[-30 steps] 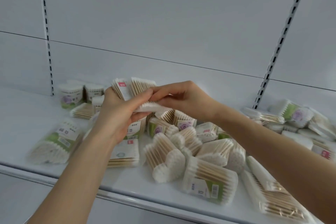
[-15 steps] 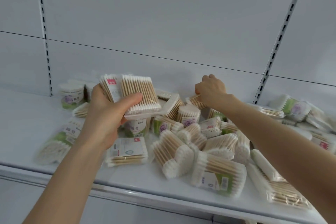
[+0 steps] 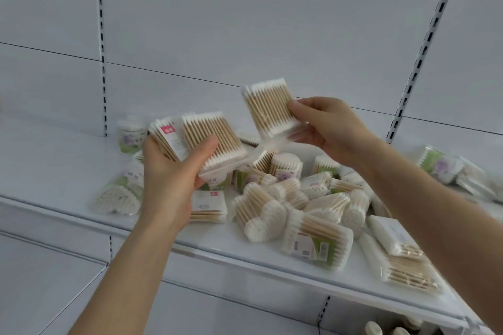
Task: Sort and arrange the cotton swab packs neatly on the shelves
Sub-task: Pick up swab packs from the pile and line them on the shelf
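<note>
My left hand grips a stack of flat square cotton swab packs above the shelf, thumb across the front one. One of the rear packs carries a pink label. My right hand holds one more flat square pack up in the air, to the right of and slightly higher than the stack, with a gap between them. Below both hands a loose heap of mixed swab packs lies on the white shelf, heart-shaped, round and flat ones among them.
Round tubs with purple-green labels stand at the back left near a slotted upright. More packs lie at the far right. A green-labelled bag lies left of my forearm. The shelf's front edge runs below the heap.
My right hand, which was reaching into the back of the heap, has come up holding a flat square pack. My left hand keeps its stack, now slightly lower in view.
</note>
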Available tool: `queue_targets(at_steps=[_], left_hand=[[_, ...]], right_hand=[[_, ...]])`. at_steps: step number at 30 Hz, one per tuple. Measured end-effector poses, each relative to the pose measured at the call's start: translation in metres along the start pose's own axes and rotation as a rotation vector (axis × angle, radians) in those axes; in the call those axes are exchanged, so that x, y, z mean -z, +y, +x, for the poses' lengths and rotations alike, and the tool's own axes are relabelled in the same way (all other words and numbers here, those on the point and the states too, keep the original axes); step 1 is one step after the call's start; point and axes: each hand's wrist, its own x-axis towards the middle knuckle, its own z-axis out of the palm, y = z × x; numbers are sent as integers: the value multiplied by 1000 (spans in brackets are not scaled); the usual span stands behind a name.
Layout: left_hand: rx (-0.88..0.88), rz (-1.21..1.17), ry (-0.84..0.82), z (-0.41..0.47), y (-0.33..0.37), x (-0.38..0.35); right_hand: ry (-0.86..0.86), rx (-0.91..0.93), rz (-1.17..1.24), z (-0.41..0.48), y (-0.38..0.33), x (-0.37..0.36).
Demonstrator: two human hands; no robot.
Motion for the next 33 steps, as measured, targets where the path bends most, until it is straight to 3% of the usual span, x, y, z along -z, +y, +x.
queue_targets(at_steps=[6, 11, 16, 23, 29, 33], left_hand=[[-20, -64, 38, -34, 14, -3], [-56, -21, 140, -59, 30, 34], [-103, 55, 201, -73, 52, 84], [-140, 106, 285, -69, 97, 183], [-208, 153, 405, -50, 162, 315], [-218, 213, 478, -39, 214, 414]], right_hand=[[-113, -16, -87, -34, 1, -55], [-291, -60, -42, -49, 1, -89], [-500, 7, -27, -59, -3, -137], [-513, -89, 242, -56, -3, -258], [-479, 528, 6, -56, -25, -421], [-789, 590, -23, -63, -46, -525]])
